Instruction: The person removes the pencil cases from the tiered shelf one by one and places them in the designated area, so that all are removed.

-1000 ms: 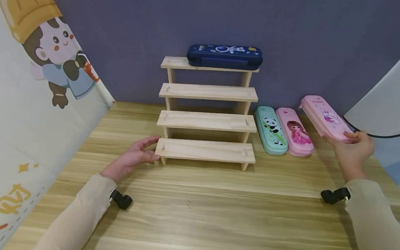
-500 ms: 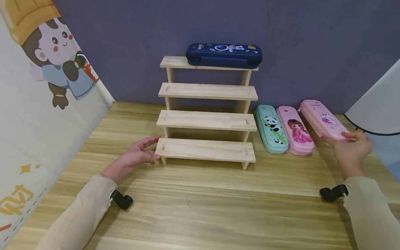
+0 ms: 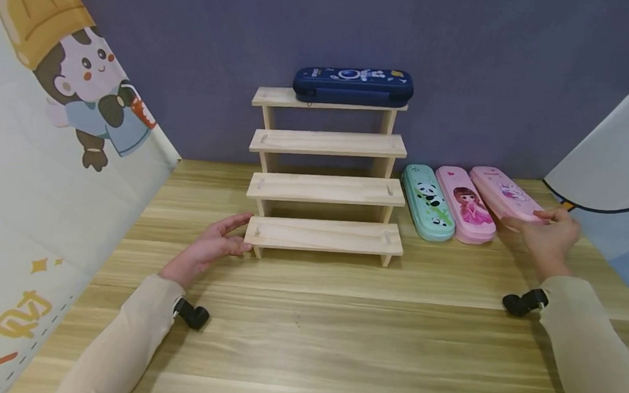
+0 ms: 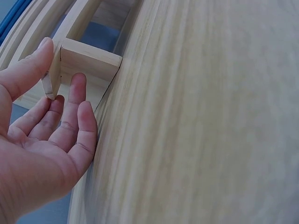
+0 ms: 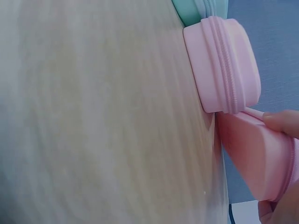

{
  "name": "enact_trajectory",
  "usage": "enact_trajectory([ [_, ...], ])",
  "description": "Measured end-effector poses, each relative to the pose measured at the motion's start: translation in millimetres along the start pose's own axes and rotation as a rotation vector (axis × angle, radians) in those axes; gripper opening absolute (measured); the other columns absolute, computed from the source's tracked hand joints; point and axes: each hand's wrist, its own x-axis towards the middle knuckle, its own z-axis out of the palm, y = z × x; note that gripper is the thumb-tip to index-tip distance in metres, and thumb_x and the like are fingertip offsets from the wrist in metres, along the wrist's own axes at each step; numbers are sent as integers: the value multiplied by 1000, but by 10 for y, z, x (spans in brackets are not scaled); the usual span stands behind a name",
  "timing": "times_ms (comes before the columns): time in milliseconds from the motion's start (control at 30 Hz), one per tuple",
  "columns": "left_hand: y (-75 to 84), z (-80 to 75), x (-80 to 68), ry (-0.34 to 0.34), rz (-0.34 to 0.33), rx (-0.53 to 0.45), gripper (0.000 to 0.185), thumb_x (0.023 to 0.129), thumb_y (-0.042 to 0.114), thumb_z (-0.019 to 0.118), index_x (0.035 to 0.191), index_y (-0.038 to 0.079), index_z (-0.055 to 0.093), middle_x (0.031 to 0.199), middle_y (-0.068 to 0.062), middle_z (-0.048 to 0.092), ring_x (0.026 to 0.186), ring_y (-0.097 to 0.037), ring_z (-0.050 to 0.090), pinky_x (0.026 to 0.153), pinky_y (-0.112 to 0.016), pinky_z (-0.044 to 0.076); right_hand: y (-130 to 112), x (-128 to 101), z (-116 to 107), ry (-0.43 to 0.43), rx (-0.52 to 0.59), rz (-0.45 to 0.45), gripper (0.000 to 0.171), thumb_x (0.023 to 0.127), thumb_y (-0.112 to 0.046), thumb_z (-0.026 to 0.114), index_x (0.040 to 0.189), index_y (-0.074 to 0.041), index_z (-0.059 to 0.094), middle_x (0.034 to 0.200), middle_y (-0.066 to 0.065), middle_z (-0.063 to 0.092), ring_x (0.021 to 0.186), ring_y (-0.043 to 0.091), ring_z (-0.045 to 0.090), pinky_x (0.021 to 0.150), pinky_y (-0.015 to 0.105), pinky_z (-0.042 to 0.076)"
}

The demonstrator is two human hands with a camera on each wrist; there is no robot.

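Observation:
A four-step wooden display stand [image 3: 323, 234] stands on the table. My left hand [image 3: 211, 247] holds the left end of its lowest board, thumb on one face and fingertips on the other, as the left wrist view shows. At the right, my right hand [image 3: 548, 238] grips the near end of a pink pencil case with a rabbit print [image 3: 509, 193]. That near end is raised off the table in the right wrist view. Left of it lie a pink pencil case with a girl print [image 3: 467, 206] and a mint-green panda pencil case [image 3: 427, 202].
On the stand's top step lies a dark blue space-print pencil case [image 3: 353, 86]. A dark blue backdrop [image 3: 193, 63] rises behind the wooden table [image 3: 327, 335]. Cartoon-printed sheets hang at the left [image 3: 27, 203] and right [image 3: 614, 161].
The rabbit pencil case has come down in my right hand, its far end now lower and close beside the girl-print case. My left hand has stayed on the stand.

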Motion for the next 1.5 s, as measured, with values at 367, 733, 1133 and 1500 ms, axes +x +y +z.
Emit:
enact_trajectory([
  [367, 10, 8, 5, 2, 7, -9, 80, 86, -13, 60, 155, -4, 21, 163, -23, 12, 94, -9, 64, 72, -23, 52, 20, 4, -31, -54, -115, -32, 47, 71, -40, 89, 90, -28, 49, 103, -17, 35, 122, 19, 33, 109, 30, 29],
  [733, 2, -5, 6, 1, 1, -7, 80, 86, -13, 59, 156, -4, 20, 163, -22, 13, 94, -9, 64, 72, -22, 52, 74, 35, -113, -231, -273, -75, 101, 80, -43, 81, 153, 1, 28, 151, 29, 18, 131, 43, 23, 114, 56, 25],
  [1133, 0, -14, 14, -2, 2, -7, 80, 86, -14, 59, 156, -4, 20, 163, -22, 12, 93, -9, 64, 71, -23, 52, 100, 117, -120, -327, -331, -102, 105, 82, -29, 81, 153, 8, 13, 153, 41, 7, 136, 54, 13, 114, 64, 15],
  [1500, -8, -20, 14, -5, 6, 3, 80, 87, -12, 60, 156, -4, 20, 163, -23, 12, 95, -9, 63, 71, -24, 52, 127, 144, -119, -353, -347, -124, 115, 80, -41, 81, 154, 7, 8, 145, 41, 16, 120, 50, 28, 105, 63, 31],
])
